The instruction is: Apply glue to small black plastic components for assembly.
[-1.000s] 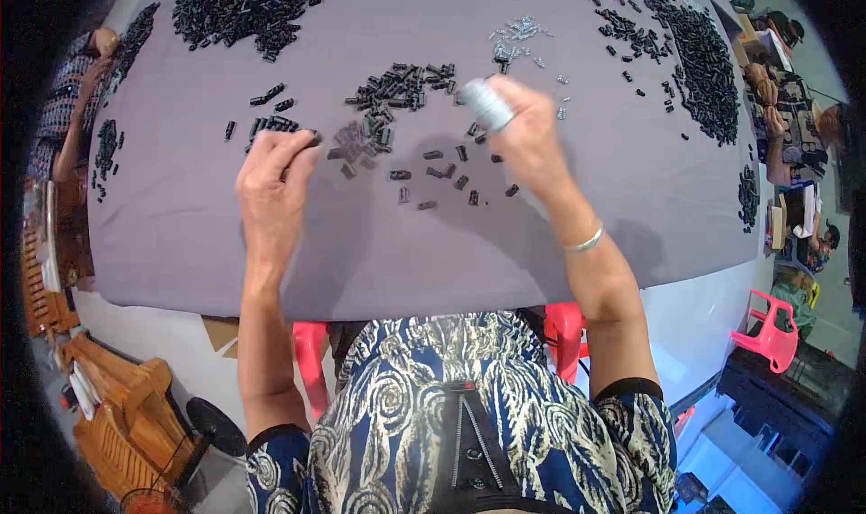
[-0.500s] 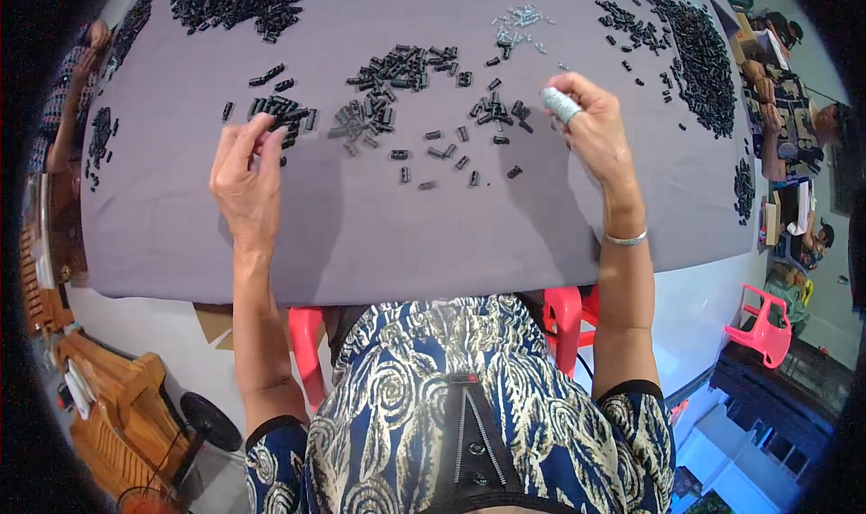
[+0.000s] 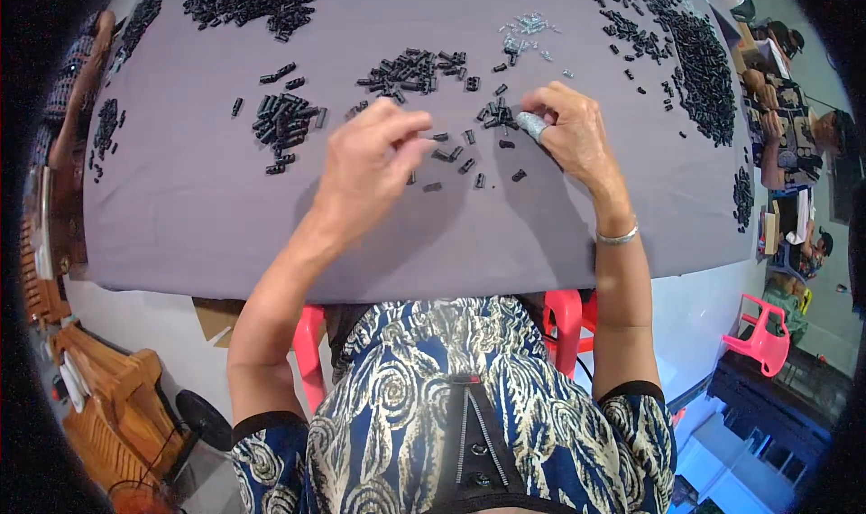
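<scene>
My left hand point(image 3: 370, 166) hovers over the middle of the cloth, covering part of the loose black pieces there. Its fingers are bent, thumb and fingertips a little apart, and I see nothing between them. My right hand point(image 3: 573, 135) is closed at the right of a small cluster of black cylindrical pieces point(image 3: 495, 112). A silvery wrap point(image 3: 531, 126) covers its thumb. Whatever its fingertips hold is hidden. Several scattered black pieces point(image 3: 465, 166) lie between the hands. To the left sits a compact heap of black pieces point(image 3: 281, 121).
Grey cloth point(image 3: 180, 234) covers the table. Beyond my hands lie a middle heap point(image 3: 410, 72), small clear pieces point(image 3: 528, 25), a large black heap point(image 3: 257, 0) and another black heap point(image 3: 704, 72) at the right. Pink chairs point(image 3: 762, 333) stand around. People sit at both sides.
My left hand has moved right, from the left heap to the middle of the cloth. My right hand has shifted slightly left and down, closer to the small cluster.
</scene>
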A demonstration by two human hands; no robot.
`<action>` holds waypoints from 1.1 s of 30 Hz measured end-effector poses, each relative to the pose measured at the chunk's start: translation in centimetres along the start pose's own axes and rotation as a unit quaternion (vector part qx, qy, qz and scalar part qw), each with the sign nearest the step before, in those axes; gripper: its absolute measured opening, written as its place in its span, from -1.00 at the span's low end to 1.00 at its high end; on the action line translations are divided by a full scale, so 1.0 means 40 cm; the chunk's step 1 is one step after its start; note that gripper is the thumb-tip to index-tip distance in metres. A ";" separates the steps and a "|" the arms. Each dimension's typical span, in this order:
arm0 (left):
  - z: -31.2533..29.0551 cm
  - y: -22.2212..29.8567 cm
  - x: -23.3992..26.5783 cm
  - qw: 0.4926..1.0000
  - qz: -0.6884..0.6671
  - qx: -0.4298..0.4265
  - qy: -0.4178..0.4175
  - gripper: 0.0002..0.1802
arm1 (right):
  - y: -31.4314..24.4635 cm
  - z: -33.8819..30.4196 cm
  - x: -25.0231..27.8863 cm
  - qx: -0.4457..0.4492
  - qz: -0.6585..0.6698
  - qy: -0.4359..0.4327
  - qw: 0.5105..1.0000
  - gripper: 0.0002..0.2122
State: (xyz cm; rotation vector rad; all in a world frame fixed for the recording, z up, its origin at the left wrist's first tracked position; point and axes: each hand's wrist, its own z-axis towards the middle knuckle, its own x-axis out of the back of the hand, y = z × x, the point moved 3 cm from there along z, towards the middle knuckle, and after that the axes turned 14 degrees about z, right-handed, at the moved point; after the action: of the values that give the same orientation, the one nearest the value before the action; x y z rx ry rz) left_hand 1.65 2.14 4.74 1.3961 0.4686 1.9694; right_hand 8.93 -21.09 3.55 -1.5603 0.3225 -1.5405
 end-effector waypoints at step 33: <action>0.023 -0.012 -0.096 0.964 -0.256 0.066 -0.011 -0.82 | 0.155 -0.002 0.145 -0.122 0.180 0.203 0.955 -0.90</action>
State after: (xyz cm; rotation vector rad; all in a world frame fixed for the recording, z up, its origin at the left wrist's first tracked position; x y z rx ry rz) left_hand 3.45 -0.29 2.12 1.2188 0.8694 1.5219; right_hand 12.39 -28.81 2.93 -1.2609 1.0068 -1.5585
